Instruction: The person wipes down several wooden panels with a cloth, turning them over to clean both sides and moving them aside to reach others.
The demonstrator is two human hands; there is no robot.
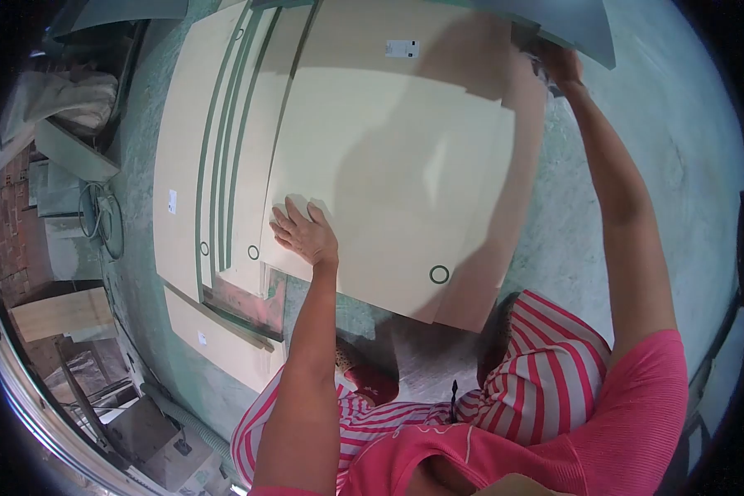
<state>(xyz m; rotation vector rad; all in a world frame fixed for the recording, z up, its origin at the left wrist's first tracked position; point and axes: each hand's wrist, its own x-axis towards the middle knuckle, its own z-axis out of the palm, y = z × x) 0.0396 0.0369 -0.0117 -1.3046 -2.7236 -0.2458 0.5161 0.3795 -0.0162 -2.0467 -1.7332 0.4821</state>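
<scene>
A large pale panel (388, 182) lies flat in front of me, with a dark ring (439, 274) near its lower right corner and a white label (403, 50) on the board towards its far end. My left hand (304, 234) rests on the panel's left edge, palm down, fingers spread. At the far right corner of the boards is my right hand (559, 66), partly in shadow. Its fingers are hidden near a dark edge, and what they touch cannot be made out.
Left of the panel lie long boards (182, 149) with dark green strips between them. A smaller board (215, 335) is at the lower left. Wrapped plastic (74, 103), a coiled cable (99, 207) and a wooden piece (64, 315) are farther left. Dark sheets overhang the top.
</scene>
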